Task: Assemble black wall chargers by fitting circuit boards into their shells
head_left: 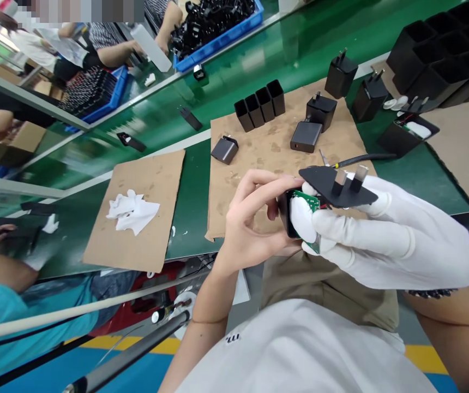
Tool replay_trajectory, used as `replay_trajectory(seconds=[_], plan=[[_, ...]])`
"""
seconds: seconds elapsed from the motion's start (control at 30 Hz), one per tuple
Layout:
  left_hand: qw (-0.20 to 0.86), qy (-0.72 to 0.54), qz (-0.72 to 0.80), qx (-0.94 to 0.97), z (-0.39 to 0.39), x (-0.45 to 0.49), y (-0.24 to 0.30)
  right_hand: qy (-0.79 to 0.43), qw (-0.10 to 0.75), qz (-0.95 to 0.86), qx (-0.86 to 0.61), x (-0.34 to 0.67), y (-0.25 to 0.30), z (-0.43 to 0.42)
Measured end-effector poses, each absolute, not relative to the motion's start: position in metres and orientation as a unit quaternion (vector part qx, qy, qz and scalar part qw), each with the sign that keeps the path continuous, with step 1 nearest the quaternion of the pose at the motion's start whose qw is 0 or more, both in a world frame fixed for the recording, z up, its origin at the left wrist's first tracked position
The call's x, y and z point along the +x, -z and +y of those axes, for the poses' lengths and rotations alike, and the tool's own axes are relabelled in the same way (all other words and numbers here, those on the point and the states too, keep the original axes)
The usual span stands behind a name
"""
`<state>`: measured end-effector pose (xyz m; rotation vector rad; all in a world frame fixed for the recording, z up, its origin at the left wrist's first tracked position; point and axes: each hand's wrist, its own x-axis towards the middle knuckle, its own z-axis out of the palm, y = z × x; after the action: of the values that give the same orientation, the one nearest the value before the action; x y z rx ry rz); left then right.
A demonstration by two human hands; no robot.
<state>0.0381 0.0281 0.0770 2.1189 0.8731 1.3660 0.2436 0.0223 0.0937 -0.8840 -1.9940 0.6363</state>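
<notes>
My bare left hand (251,221) curls its thumb and fingers around a black charger housing (285,214). Out of the housing's mouth, on the right, sticks a green circuit board (315,203) with a white pad or paste (302,218) on its face. My right hand (385,240), in a white glove, pinches the board at its outer end. Above those gloved fingers tilts a black plug cover (326,184) with metal prongs, close to the board. Red wire shows between cover and board. How deep the board sits in the housing is hidden.
Cardboard (254,158) carries a row of open black housings (263,105) and a few chargers (306,136). A black cable (367,157) lies beyond my right hand. More housings (434,54) stand far right. White gloves (133,212) lie on the left cardboard (136,251). Co-workers sit leftward.
</notes>
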Motion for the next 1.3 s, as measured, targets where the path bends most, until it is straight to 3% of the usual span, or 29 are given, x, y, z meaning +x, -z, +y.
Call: replay_trajectory(seconds=[0.17, 0.43, 0.57, 0.8, 0.97, 1.03, 1.17, 1.3], plan=[[0.223, -0.495, 0.344, 0.766, 0.027, 0.035, -0.072, -0.231, 0.431, -0.793, -0.364, 0.24, -0.085, 0.014], [0.278, -0.48, 0.353, 0.754, 0.025, 0.033, -0.071, -0.043, 0.459, -0.843, -0.277, 0.24, -0.074, 0.022], [0.291, -0.481, 0.354, 0.747, 0.024, 0.034, -0.074, -0.028, 0.442, -0.853, -0.276, 0.238, -0.074, 0.024], [0.354, -0.475, 0.386, 0.707, 0.035, 0.027, -0.043, -0.159, 0.313, -0.872, -0.34, 0.25, -0.076, 0.032], [0.382, -0.478, 0.439, 0.657, 0.039, 0.025, -0.015, -0.249, 0.456, -0.687, -0.508, 0.261, -0.068, 0.033], [0.388, -0.48, 0.425, 0.663, 0.034, 0.028, -0.011, -0.324, 0.42, -0.667, -0.523, 0.259, -0.066, 0.037], [0.4, -0.471, 0.403, 0.675, 0.024, 0.034, -0.013, -0.393, 0.333, -0.716, -0.472, 0.255, -0.067, 0.055], [0.584, -0.447, 0.307, 0.604, 0.026, 0.03, -0.015, -0.523, 0.273, -0.735, -0.335, 0.261, -0.075, 0.068]])
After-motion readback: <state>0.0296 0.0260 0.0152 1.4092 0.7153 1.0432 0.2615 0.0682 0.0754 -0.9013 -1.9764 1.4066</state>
